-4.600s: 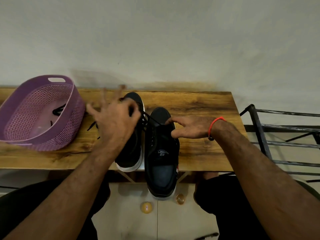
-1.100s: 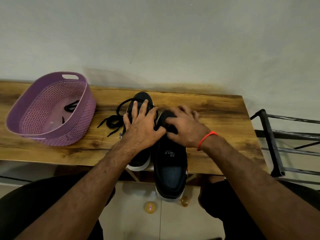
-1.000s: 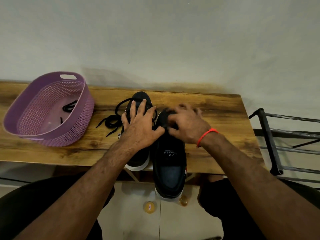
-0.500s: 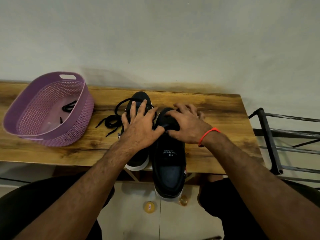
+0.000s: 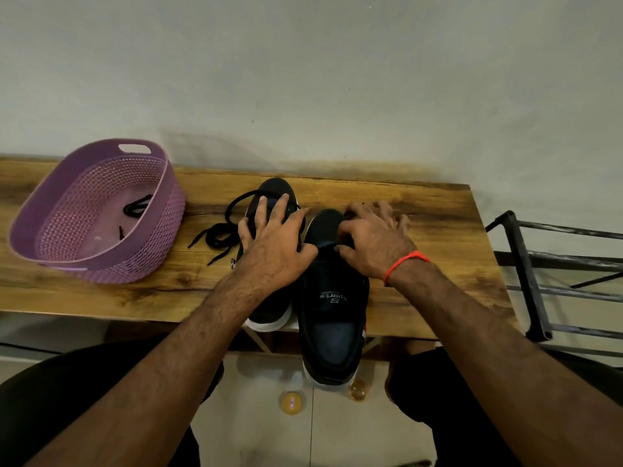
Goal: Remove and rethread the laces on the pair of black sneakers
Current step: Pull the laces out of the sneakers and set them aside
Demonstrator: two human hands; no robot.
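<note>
Partly hidden sneakers (image 5: 332, 298), right hand (image 5: 374, 246) covering eyelets

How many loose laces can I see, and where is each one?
2. One lace lies inside the purple basket. The other lace lies on the table, left of the left sneaker. Hands may hide more.
</note>
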